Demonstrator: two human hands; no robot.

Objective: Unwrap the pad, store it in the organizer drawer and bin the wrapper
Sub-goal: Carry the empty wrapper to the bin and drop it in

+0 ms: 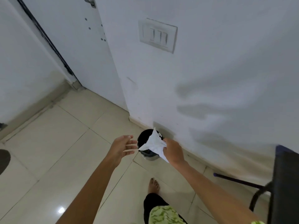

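My right hand [174,151] grips a crumpled white wrapper [154,143] and holds it over a small black bin [144,139] that stands on the floor against the white wall. The wrapper covers much of the bin's mouth. To the left of the bin, my left hand [122,147] is stretched out with the fingers spread and nothing in it. Neither the pad nor the organizer drawer is in view.
Beige floor tiles [64,143] spread to the left. A white door [72,46] stands at the back left, and a switch plate [157,35] is on the wall. A dark chair [284,183] stands at the right edge. My bare foot [153,185] is behind the bin.
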